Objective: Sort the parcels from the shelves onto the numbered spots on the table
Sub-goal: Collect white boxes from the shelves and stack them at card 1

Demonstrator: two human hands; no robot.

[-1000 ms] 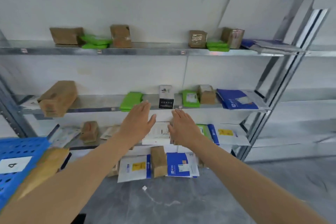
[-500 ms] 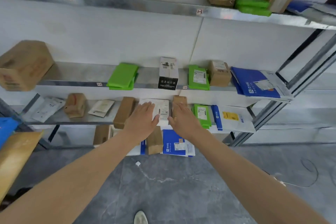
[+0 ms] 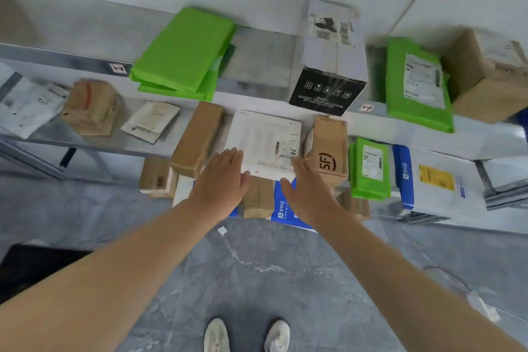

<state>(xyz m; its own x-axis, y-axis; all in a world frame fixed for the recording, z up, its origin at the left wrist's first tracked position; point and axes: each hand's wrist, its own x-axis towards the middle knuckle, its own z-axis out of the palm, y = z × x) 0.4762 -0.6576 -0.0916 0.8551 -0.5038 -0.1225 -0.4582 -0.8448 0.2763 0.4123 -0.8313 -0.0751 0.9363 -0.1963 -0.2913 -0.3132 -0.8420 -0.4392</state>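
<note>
Two hands in the head view, both flat with straight fingers, nothing gripped yet. Your left hand (image 3: 221, 177) lies over the near left corner of the white flat box (image 3: 265, 143); your right hand (image 3: 307, 188) sits at its near right corner. Contact can't be confirmed because of blur. The box lies flat on the lower shelf (image 3: 128, 146), label (image 3: 284, 148) up, near edge poking out past the shelf lip toward you.

Handling, my guess: thin rigid carton, probably light, with a smooth skin, so a bit slippery. Take it by the two side edges near the front, palms squeezing inward, thumbs on top; a top-only pinch looks likely to slip.

Room is tight sideways. The long brown box (image 3: 197, 138) touches or nearly touches its left side, and the SF carton (image 3: 328, 151) stands just beside its right. Slide it straight out toward you, no swing. The black-and-white box (image 3: 328, 66) overhangs the upper shelf (image 3: 257, 66) above the back right corner, so keep the lift low until clear. Below the lip there are more parcels (image 3: 258, 197) on the floor (image 3: 257, 266), with open floor nearer your shoes (image 3: 217, 336).
</note>
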